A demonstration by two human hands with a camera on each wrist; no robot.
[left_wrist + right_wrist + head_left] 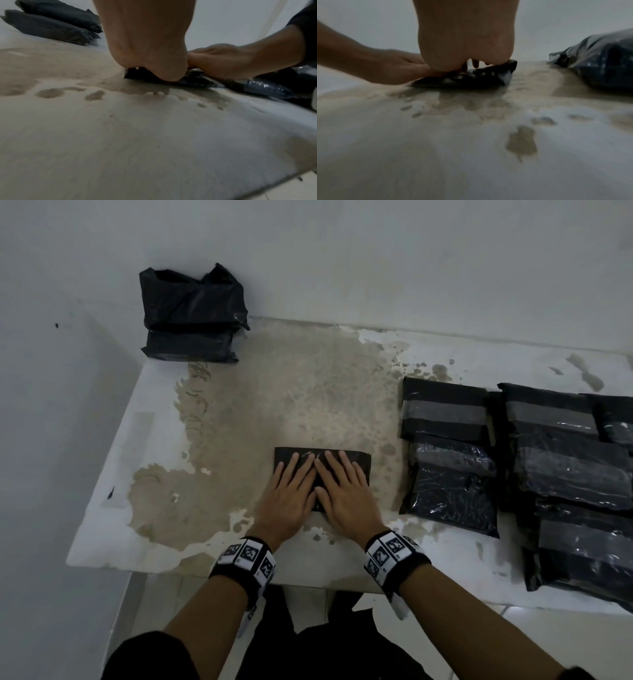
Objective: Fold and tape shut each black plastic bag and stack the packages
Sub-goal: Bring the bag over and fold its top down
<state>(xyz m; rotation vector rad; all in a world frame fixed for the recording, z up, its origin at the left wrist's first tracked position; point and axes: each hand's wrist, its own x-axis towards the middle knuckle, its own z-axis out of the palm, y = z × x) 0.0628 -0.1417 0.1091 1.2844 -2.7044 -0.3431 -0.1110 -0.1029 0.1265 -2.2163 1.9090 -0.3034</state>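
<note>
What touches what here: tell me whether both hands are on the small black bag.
Touching. The head view shows the left hand and right hand lying flat on the small black bag.

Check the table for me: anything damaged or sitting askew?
Yes: the table has its white coating worn away across the middle, showing brown patches. The top package of the far-left stack sits crumpled and crooked.
</note>
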